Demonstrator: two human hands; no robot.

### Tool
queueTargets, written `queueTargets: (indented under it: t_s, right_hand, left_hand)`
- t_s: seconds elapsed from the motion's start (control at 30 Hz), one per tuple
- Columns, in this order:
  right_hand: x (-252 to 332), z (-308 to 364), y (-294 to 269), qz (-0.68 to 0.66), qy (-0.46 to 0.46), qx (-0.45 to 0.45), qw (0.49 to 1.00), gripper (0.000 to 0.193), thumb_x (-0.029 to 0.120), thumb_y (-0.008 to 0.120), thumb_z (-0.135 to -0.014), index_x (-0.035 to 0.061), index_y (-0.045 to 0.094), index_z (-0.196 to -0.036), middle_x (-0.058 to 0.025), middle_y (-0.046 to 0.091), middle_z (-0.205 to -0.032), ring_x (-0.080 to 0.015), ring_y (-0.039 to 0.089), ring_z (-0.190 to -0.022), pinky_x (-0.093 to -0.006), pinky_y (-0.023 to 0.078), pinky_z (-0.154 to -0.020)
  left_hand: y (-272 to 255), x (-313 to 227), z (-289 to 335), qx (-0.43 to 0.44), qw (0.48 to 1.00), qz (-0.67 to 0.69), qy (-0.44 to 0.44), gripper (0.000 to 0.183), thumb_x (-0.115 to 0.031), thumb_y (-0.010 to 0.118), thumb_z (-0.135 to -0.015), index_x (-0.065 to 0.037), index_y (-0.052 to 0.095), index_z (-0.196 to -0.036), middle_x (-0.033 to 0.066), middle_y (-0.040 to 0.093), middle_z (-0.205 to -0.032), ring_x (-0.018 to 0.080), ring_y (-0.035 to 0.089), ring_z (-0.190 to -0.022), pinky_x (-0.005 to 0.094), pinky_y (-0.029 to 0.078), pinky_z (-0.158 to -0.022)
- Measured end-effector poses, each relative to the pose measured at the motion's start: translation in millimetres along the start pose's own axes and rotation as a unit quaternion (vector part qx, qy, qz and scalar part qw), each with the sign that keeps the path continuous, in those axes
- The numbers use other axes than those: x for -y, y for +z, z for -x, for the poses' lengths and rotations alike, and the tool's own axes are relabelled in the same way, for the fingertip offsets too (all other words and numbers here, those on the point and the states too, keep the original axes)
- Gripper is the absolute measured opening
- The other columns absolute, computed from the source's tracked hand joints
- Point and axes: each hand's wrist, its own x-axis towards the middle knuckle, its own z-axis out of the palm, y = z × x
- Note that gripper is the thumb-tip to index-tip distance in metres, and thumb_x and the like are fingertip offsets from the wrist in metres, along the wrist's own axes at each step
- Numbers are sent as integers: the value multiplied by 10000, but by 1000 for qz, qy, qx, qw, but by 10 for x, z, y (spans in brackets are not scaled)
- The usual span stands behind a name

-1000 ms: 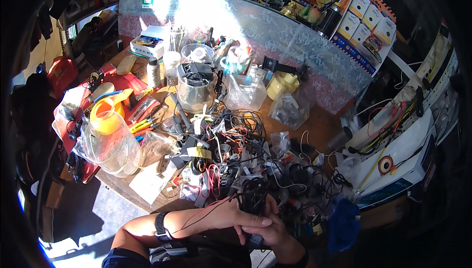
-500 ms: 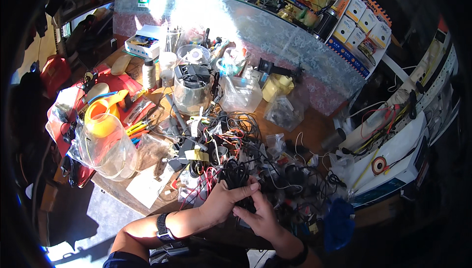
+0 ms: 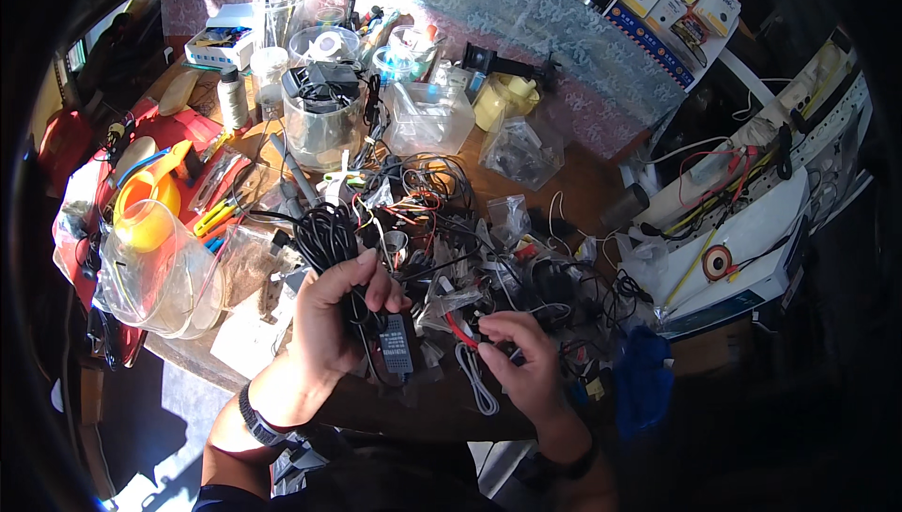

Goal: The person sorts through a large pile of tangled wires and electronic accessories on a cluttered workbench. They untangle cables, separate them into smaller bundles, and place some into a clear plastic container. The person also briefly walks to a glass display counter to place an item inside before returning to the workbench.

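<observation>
My left hand [image 3: 343, 310] is closed around a coiled bundle of black cable [image 3: 327, 238], its loops standing up above the fist. Just beside that fist a black power adapter [image 3: 397, 348] with a pale printed label shows; whether it belongs to the held cable I cannot tell. To the right, my right hand [image 3: 526, 357] has thumb and forefinger apart in a curve, with nothing clear between them. Close to its fingertips lie a red wire [image 3: 459, 330] and a looped white cable [image 3: 477, 380].
Tangled cables [image 3: 423, 183] cover the middle of the wooden table. Behind them stand a clear tub with black adapters [image 3: 324, 127], a clear box [image 3: 432, 117] and a yellow container [image 3: 505, 100]. An orange funnel-like piece [image 3: 146, 211] and clear plastic jar [image 3: 155, 272] are left; a blue bag [image 3: 644, 380] hangs right.
My hands, together around the black cable before, are now apart. The left has moved left and up with the bundle; the right has let go of it. The whole view has shifted.
</observation>
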Motion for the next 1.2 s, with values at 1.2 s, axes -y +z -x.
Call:
queueTargets:
  t_s: [1.2]
  right_hand:
    - [1554, -1068, -4149, -206, -199, -397, 872, 226, 104, 378, -950, -51, 508, -1052, -189, 581, -1046, -285, 555, -1040, -420, 426, -971]
  left_hand:
    - [-398, -52, -174, 9, 999, 13, 34, 202, -217, 516, -883, -66, 481, -755, 20, 460, -610, 182, 489, -675, 333, 436, -710]
